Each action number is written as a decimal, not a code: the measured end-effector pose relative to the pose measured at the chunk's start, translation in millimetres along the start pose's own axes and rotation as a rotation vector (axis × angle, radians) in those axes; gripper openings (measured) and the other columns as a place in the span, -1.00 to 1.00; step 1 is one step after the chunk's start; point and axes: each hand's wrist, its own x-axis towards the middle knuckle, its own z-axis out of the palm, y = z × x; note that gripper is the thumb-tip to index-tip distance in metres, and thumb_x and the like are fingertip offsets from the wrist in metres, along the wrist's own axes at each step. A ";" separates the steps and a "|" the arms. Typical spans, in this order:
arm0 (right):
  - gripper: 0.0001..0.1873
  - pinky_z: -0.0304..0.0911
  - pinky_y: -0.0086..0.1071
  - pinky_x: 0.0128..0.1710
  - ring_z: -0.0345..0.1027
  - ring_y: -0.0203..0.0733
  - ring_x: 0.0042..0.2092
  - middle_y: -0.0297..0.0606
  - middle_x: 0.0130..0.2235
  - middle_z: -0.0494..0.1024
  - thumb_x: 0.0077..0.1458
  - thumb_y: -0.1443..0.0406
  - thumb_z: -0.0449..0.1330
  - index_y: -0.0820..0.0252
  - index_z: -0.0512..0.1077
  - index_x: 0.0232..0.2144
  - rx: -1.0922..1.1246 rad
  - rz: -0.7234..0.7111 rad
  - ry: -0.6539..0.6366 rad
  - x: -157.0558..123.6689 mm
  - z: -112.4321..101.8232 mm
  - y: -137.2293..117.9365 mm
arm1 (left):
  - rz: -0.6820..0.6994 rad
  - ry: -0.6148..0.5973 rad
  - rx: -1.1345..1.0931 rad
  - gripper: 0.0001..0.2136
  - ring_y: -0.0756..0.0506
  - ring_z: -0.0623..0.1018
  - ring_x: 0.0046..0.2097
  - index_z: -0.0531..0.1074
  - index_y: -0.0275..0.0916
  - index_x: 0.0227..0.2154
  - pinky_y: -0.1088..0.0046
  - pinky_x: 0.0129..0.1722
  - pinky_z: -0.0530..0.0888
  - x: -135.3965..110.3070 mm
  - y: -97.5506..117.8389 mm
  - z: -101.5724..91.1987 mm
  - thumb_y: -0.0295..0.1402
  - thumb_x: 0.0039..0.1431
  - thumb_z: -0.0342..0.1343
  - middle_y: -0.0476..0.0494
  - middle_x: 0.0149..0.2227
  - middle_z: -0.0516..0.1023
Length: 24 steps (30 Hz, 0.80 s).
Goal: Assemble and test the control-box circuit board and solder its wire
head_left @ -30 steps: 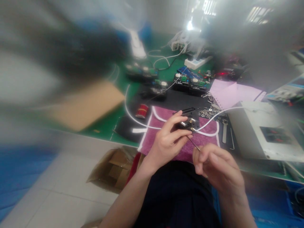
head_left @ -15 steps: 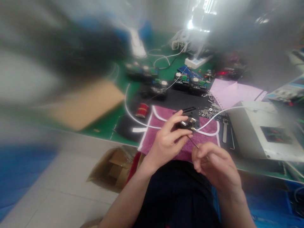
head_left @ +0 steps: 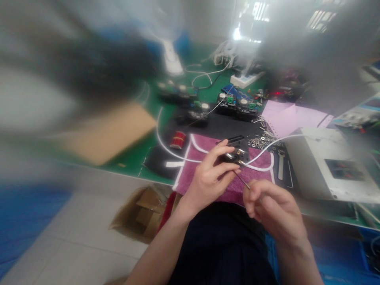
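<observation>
On a purple towel (head_left: 190, 176) with a white edge lies a small black part with shiny metal fittings (head_left: 241, 157). My left hand (head_left: 207, 174) grips it from the left, thumb and fingers hiding much of its near side. Closed fingers of my right hand (head_left: 273, 206) pinch a thin metal rod tool (head_left: 243, 181). The rod slants up to the left, its tip at the near side of the part by my left fingertips; the tip's exact contact is hidden. A white tube (head_left: 268, 144) arches over the towel from the right, close to the part.
Loose screws and washers (head_left: 257, 140) and a wrench (head_left: 280, 165) lie right of the towel, beside a grey metal box (head_left: 314, 166). Small circuit-board assemblies (head_left: 227, 101) stand behind. A red-wrapped bundle (head_left: 178, 139) sits left, pink paper (head_left: 282, 114) at back right.
My right hand has shifted slightly right and down, with the rod still in its fingers. My left hand and the black part stay in place.
</observation>
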 end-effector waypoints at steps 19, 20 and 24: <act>-0.67 0.49 -0.36 -0.23 0.50 -0.26 -0.52 -0.38 -0.41 0.67 0.36 0.37 0.28 0.01 0.60 0.11 -1.180 -0.520 0.410 -12.0 32.7 -11.8 | 0.000 0.013 -0.013 -0.79 -0.32 0.43 0.44 0.65 -0.16 -0.06 -0.21 0.41 0.45 -3.1 -4.3 2.2 -0.54 0.32 0.31 -0.23 0.26 0.52; -0.69 0.48 -0.37 -0.23 0.48 -0.28 -0.53 -0.40 -0.43 0.65 0.37 0.35 0.27 0.00 0.60 0.10 -1.151 -0.498 0.405 -12.3 32.9 -12.3 | -0.001 0.012 -0.012 -0.79 -0.32 0.42 0.44 0.65 -0.16 -0.06 -0.21 0.41 0.45 -3.4 -4.4 2.3 -0.54 0.32 0.30 -0.23 0.27 0.52; -0.73 0.40 -0.48 -0.36 0.47 -0.37 -0.51 -0.48 -0.46 0.57 0.45 0.33 0.19 -0.08 0.57 0.08 -0.936 -0.331 0.236 -12.5 27.4 -17.9 | -0.007 0.009 -0.016 -0.79 -0.32 0.41 0.45 0.65 -0.18 -0.06 -0.16 0.41 0.46 -3.5 -4.5 2.8 -0.55 0.32 0.30 -0.25 0.27 0.51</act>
